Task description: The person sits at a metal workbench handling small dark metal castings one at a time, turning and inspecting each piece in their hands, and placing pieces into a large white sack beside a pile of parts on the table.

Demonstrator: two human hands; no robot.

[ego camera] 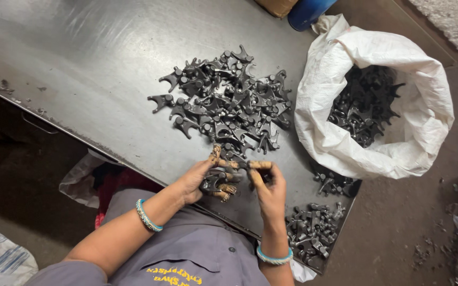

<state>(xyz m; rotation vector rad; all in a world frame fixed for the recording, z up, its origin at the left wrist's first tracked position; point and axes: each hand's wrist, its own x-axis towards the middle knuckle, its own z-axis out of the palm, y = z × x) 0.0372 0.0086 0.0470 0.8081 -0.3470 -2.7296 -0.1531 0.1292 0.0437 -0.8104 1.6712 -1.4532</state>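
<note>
A heap of dark forked metal parts (229, 100) lies in the middle of a steel table (96, 63). At the table's near edge my left hand (202, 177) is closed around a few of these parts (216, 182). My right hand (266, 185) is beside it, fingertips pinching one end of a dark part between the two hands. Both wrists wear pale blue bangles.
A white woven sack (398, 69) full of the same parts stands open at the right. Two smaller piles (314, 230) lie at the table's right corner. A blue drum (308, 10) stands beyond the sack. Bags and litter lie on the floor.
</note>
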